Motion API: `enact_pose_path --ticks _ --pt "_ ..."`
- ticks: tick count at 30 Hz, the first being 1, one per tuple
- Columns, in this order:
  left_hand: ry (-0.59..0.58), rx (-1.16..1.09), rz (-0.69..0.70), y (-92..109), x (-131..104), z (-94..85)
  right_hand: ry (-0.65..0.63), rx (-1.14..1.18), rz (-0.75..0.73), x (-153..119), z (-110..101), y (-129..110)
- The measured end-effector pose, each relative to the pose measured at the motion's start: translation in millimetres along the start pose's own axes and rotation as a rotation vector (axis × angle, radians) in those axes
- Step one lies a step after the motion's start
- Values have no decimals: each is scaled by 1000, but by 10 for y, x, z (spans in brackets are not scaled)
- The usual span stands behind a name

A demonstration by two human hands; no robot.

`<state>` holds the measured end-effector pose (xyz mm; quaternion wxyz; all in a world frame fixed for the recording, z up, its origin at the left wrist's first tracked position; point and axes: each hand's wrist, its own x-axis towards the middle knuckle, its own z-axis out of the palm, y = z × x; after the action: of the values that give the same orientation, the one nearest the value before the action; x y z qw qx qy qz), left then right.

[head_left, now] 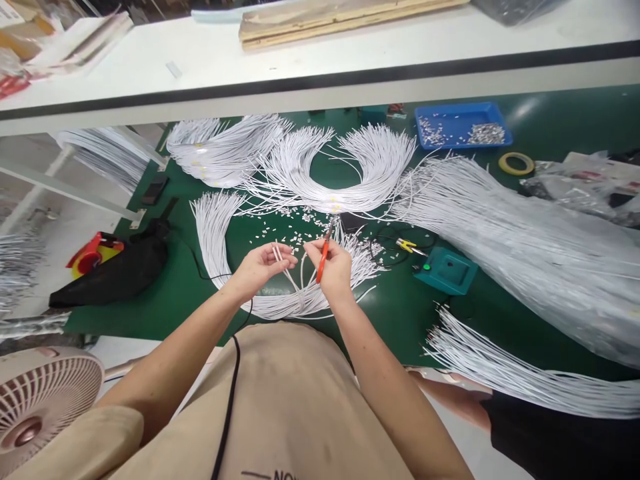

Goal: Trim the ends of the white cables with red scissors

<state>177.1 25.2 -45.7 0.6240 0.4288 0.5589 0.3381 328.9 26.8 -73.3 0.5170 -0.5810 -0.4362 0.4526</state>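
White wires (286,272) run up between the fingers of my left hand (263,265), which is closed on them. In my right hand (334,270) is a red-handled tool (323,259) with a dark metal tip pointing away from me; whether it is scissors or tweezers is unclear. My right thumb and forefinger come together close to the left fingertips. Below both hands a curved bundle of white wires (213,233) lies on the green table (150,293). Small white cut pieces (295,237) are scattered just beyond the hands.
More wire bundles (345,190) lie behind. To the right are a teal device (447,270) with a yellow clip (410,247), a blue tray (465,143) of small parts, tape (516,163) and a plastic-wrapped bundle (540,233). A black pouch (120,267) and fan (45,400) are left.
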Motion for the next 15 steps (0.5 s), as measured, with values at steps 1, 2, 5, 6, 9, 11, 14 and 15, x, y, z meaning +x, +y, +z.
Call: enact_pose_path --ticks 1,2,5,6,9,11,14,15 --pt "10 -10 -9 -7 2 -6 62 -28 -19 0 -29 -13" --pt "23 -18 -13 -12 2 -7 126 -60 -53 -1 -58 -33" --pt "47 -30 1 -14 -3 15 239 -155 -186 -4 -105 -124" --pt "44 -35 5 -12 -5 27 216 -165 -221 0 -100 -157" --pt "34 -52 19 -2 -4 62 28 -112 -214 42 -31 -215" --pt "36 -36 30 4 1 76 -91 -56 -110 86 31 -203" --pt "52 20 38 10 6 84 -192 2 31 129 98 -140" --pt "59 35 38 12 4 86 -217 7 49 130 110 -121"
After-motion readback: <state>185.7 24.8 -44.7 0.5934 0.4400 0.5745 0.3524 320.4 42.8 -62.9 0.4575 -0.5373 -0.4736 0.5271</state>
